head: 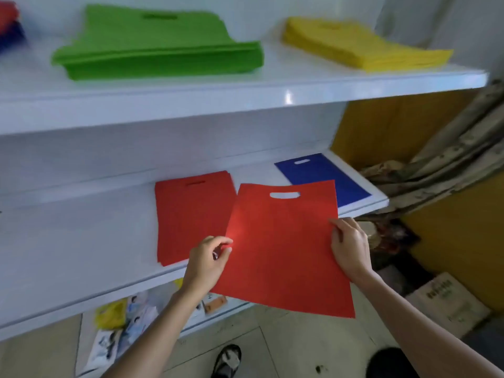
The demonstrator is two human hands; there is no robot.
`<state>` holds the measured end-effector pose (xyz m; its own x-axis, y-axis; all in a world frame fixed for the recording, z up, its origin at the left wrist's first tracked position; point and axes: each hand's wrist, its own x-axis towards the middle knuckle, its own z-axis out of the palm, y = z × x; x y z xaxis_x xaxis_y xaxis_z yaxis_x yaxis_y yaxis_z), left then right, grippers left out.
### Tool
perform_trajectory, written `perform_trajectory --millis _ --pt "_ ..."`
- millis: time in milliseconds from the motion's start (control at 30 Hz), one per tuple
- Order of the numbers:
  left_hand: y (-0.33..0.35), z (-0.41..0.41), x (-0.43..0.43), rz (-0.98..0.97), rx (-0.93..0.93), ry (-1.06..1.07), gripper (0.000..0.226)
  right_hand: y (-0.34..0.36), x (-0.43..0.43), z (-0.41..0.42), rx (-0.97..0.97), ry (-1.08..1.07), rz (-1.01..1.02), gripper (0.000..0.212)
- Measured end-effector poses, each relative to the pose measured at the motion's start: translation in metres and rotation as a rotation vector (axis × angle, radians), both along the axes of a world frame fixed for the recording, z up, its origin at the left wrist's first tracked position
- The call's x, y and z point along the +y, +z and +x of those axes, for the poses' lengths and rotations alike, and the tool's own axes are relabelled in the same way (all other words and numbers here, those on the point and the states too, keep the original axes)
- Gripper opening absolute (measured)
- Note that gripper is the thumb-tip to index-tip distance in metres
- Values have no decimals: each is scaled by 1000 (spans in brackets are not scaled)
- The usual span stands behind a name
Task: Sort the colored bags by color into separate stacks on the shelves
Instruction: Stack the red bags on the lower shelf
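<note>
The white upper shelf [245, 85] ran across the top of your view, and the middle shelf [81, 241] lay below it, at the height of your hands. On the upper shelf the green stack [152, 45] sat towards the left, thick and many-layered. The yellow stack [362, 45] sat well apart from it, near the right end. At the far left edge a blurred red and blue pile [9, 23] was only partly in frame.

You held a single red bag [283, 249] flat and slightly turned. Its top end reached over the front of the middle shelf and its bottom end hung out past the shelf edge, above the floor. Whether it rested on the shelf could not be told. To its left the red stack [191, 214] lay on the middle shelf, and your bag covered that stack's right edge in the view. Behind it, at the shelf's right end, lay a blue bag [321, 175], its near left corner hidden by the red one.

Your right hand [350, 246] gripped the bag's right edge, fingers curled on it. Your left hand [204, 263] pinched the left edge between thumb and fingers. The bag's handle slot [285, 195] pointed away from you, white showing through it.
</note>
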<state>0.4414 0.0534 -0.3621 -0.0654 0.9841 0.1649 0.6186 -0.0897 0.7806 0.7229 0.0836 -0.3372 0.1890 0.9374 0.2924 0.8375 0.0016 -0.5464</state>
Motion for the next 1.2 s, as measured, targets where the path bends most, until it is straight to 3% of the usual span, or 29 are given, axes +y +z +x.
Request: perform_trajectory --millis 167,433,533,667,833,1033,1200 --pt "-46 -53 39 42 73 165 19 -53 69 -67 6 147 -82 44" --pt "-82 -130 61 -81 151 295 38 -101 164 -169 -112 442 -104 56" --pt "-94 -140 65 -169 169 255 51 -111 182 -189 -239 425 -224 62" --pt "-106 -141 73 -253 196 251 59 -118 190 -200 -384 275 -460 54" --pt "-103 -141 82 -297 199 285 58 -124 191 -196 -233 291 -369 47" --pt "-96 -142 84 -353 239 272 57 -116 186 -194 -282 337 -409 49" --pt "-70 -143 72 -319 235 305 51 -86 168 -189 -223 332 -308 47"
